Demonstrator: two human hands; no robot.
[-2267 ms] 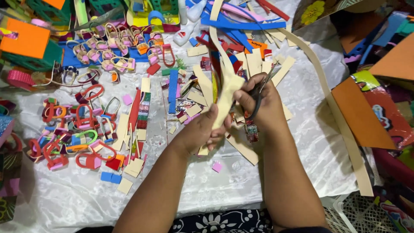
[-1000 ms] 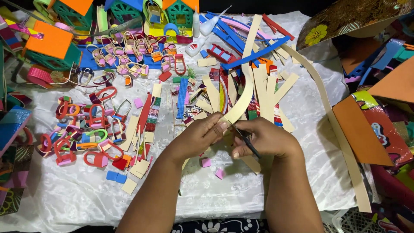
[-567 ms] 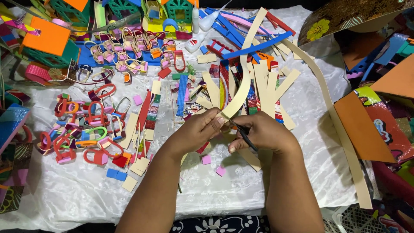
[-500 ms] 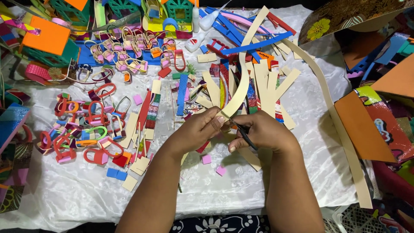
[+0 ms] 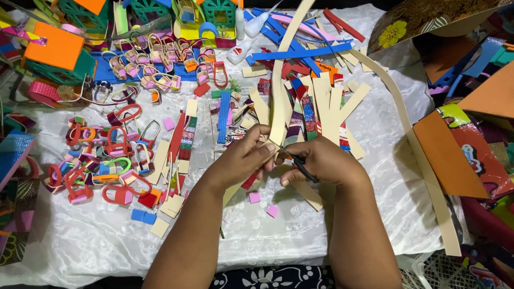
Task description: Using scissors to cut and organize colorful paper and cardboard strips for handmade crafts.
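My left hand point(image 5: 243, 160) pinches a long cream foam strip point(image 5: 279, 91) that rises up and away from me towards the back of the table. Close beside it on the right, my right hand point(image 5: 321, 163) grips a pair of dark scissors point(image 5: 296, 163) whose blades point at the strip where my left fingers hold it. Both hands hover over a white cloth point(image 5: 257, 230). Two small pink foam squares point(image 5: 262, 203) lie just below my hands.
More cream and patterned foam strips point(image 5: 326, 107) fan out behind my hands. Coloured foam loops point(image 5: 107, 160) cover the left side. Little foam houses point(image 5: 209, 16) and glue bottles point(image 5: 241, 48) stand at the back. Orange sheets point(image 5: 444, 155) and a long cream strip point(image 5: 423, 160) lie right.
The scissors have come down from upright to level against the strip. My hands have drawn closer together, and the strip now stands straighter, reaching further back.
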